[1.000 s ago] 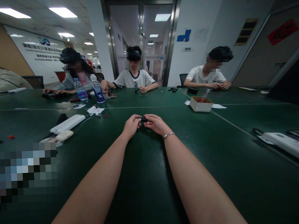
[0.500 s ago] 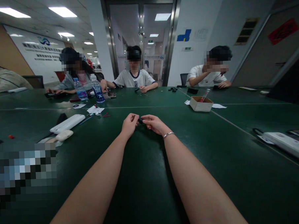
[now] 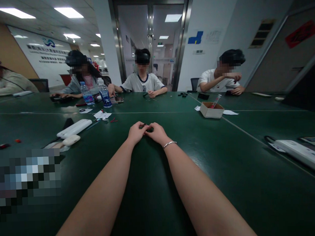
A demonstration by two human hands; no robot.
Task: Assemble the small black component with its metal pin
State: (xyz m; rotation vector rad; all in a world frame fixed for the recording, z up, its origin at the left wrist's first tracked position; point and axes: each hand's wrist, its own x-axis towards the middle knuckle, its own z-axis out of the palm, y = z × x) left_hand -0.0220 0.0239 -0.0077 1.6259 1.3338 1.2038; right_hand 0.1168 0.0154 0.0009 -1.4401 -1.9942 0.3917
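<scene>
My left hand (image 3: 135,133) and my right hand (image 3: 158,133) meet above the green table (image 3: 150,188), fingertips touching. Between them is a small black piece (image 3: 145,124), mostly covered by the fingers; its kind is too small to make out. Both hands are closed in a pinch around it. A silver bracelet (image 3: 170,144) circles my right wrist.
On the left lie a white power strip (image 3: 74,128), a white rounded device (image 3: 71,140) and paper scraps (image 3: 102,115). Bottles (image 3: 105,94) stand farther back. A small box (image 3: 211,110) and another power strip (image 3: 301,153) are on the right. Several people sit opposite.
My right hand has moved left and closed in against my left hand. The black piece, plainer to see before, is now mostly hidden by fingers.
</scene>
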